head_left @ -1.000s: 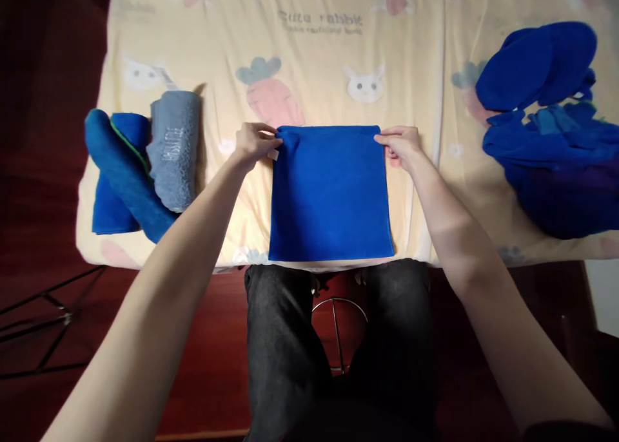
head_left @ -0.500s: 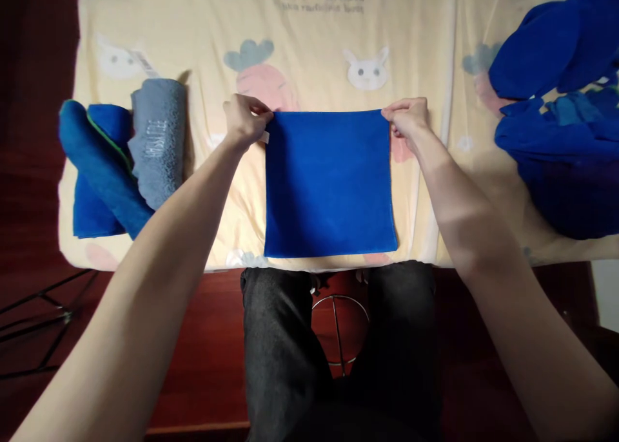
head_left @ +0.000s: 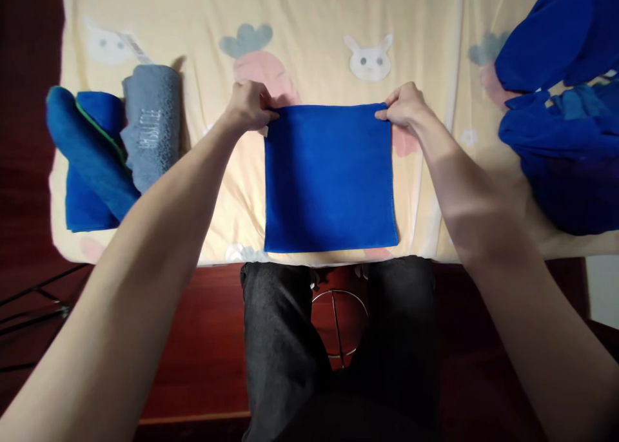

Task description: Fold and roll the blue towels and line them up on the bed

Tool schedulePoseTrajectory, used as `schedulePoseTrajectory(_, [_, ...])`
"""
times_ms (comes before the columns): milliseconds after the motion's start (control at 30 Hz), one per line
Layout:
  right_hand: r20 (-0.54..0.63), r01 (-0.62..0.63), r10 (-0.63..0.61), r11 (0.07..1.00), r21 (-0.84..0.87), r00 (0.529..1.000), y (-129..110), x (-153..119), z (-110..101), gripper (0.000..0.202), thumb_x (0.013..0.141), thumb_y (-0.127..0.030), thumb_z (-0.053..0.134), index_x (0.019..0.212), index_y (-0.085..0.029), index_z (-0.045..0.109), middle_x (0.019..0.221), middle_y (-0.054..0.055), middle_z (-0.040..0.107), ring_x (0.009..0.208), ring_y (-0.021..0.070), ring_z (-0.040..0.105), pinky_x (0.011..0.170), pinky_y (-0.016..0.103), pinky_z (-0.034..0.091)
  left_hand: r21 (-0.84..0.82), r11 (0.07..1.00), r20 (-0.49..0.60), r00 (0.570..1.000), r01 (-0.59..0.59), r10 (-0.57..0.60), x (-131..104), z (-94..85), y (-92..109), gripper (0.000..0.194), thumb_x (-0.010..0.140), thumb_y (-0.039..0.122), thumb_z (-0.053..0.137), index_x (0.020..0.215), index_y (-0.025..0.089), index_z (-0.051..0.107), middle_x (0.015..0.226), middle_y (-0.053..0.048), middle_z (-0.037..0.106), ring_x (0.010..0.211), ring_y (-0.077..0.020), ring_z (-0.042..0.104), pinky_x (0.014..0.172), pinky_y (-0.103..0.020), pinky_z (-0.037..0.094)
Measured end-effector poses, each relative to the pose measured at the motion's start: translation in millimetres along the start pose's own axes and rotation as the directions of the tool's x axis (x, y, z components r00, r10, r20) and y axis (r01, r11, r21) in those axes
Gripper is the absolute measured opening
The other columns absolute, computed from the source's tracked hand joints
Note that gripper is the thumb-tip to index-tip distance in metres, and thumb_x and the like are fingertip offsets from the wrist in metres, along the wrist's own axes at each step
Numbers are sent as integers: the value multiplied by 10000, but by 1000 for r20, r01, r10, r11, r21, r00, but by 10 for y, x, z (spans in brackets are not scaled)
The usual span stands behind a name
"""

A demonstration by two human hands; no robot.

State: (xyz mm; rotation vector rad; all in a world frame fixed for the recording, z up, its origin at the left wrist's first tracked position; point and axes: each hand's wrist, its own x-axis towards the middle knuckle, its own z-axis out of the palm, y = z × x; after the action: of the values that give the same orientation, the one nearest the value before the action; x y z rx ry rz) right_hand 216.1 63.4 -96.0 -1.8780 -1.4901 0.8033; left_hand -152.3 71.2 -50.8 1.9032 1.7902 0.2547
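Here, blue cloth [head_left: 329, 178] lies flat, folded square, at the table's [head_left: 435, 55] near edge, centre. Left hand [head_left: 249, 104] pinches its far-left corner, right hand [head_left: 405, 104] its far-right corner. Best to keep both pinches level and edges matched. Rolled towels [head_left: 116, 145] left, blue pile [head_left: 561, 113] right.

The left hand [head_left: 249, 104] and right hand [head_left: 405, 104] are pinching the far corners of a blue cloth [head_left: 329, 178] lying flat on the table [head_left: 309, 55].
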Motion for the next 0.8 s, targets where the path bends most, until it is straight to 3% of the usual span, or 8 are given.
schedulePoseTrajectory(67, [-133, -40, 18, 986, -163, 991, -197, -235, 75, 235, 920, -236, 783, 1124, -195, 673, 1279, 116, 654, 1257, 316, 624, 1158, 581, 489, -58, 998, -171, 985, -9, -1, -74, 113, 92, 396, 948, 191, 721, 1286, 39, 582, 1392, -127, 641, 1395, -273, 509, 1261, -498, 334])
schedulePoseTrajectory(133, [-146, 66, -120, 941, -332, 982, -391, -529, 216, 379, 1052, -237, 574, 1415, -129, 563, 1539, 172, 522, 1496, 372, 432, 1266, 659, 293, -101, 989, -317, 946, -106, 69, -171, 322, 165, 414, 1024, 317, 626, 1394, 153, 540, 1564, -93, 521, 1535, -280, 345, 1318, -520, 220])
schedulePoseTrajectory(267, [309, 498, -398, 767, -405, 864, -513, -855, 480, 579, 1098, -380, 474, 1637, -187, 385, 1750, 88, 294, 1636, 333, 200, 1344, 596, 142, -121, 931, -191, 929, -344, 318, -244, 753, 110, 675, 984, 616, 570, 1520, 211, 508, 1704, -28, 382, 1649, -269, 115, 1362, -481, 60])
schedulePoseTrajectory(333, [328, 450, -335, 802, -393, 883, -481, -837, 497, 577, 1129, -442, 368, 1640, -174, 378, 1764, 92, 256, 1658, 313, 135, 1352, 579, 87, -120, 945, -155, 946, -304, 285, -194, 842, 32, 789, 982, 642, 521, 1586, 145, 422, 1745, -33, 308, 1652, -229, 101, 1362, -473, -14])
schedulePoseTrajectory(400, [186, 275, -210, 842, -464, 960, -479, -833, 453, 608, 1152, -416, 269, 1637, -56, 339, 1765, 183, 199, 1663, 338, 65, 1331, 605, 21, -111, 962, -183, 957, -248, 226, -171, 847, 7, 833, 998, 612, 488, 1625, 90, 321, 1773, -37, 222, 1652, -186, 71, 1353, -467, -97])
schedulePoseTrajectory(467, [113, 260, -236, 815, -518, 965, -509, -955, 401, 642, 1148, -391, 305, 1636, 25, 292, 1761, 236, 150, 1661, 356, 29, 1320, 606, -38, -98, 953, -207, 942, -287, 262, -266, 828, 46, 838, 1004, 593, 483, 1644, 92, 280, 1783, -21, 168, 1659, -169, 22, 1345, -459, -141])
schedulePoseTrajectory(600, [356, 537, -410, 728, -427, 840, -398, -1456, 343, 687, 1096, -427, 418, 1691, -118, 267, 1778, 112, 193, 1665, 308, 99, 1356, 568, -23, -98, 918, -158, 917, -384, 366, -818, 856, 80, 795, 1007, 616, 452, 1654, 163, 361, 1775, -31, 207, 1671, -237, 8, 1369, -460, -42])
schedulePoseTrajectory(800, [182, 330, -275, 777, -536, 944, -247, -1867, 417, 686, 1104, -394, 309, 1683, -34, 231, 1771, 191, 162, 1664, 339, 75, 1329, 647, -16, -130, 953, -208, 947, -274, 244, -1544, 969, 100, 782, 1009, 599, 429, 1655, 161, 379, 1766, -77, 235, 1667, -267, 22, 1372, -453, -1])
